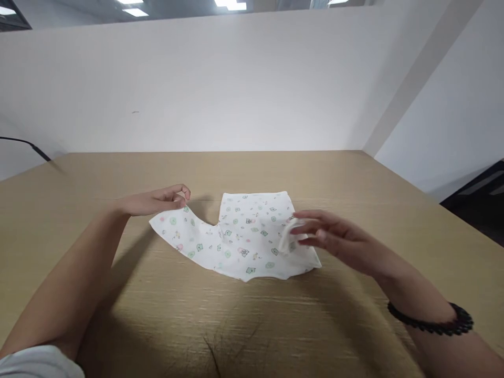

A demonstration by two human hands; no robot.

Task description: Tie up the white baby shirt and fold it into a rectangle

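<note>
A white baby shirt (246, 239) printed with small green, pink and grey figures lies spread on the table, its hem toward the wall and its neckline toward me. One sleeve (177, 228) stretches out to the left. At that sleeve's upper edge, my left hand (167, 200) pinches the cloth between thumb and curled fingers, lifting it slightly. My right hand (326, 233) is over the shirt's right side, its fingertips at a raised, blurred fold of cloth (288, 239). Part of that fold is hidden by the fingers.
The wooden table (177, 315) runs back to a white partition (220, 84). A black cable (39, 153) comes in at the left edge. A dark object (482, 194) stands beyond the table's right edge. A black bead bracelet (437, 326) circles my right wrist.
</note>
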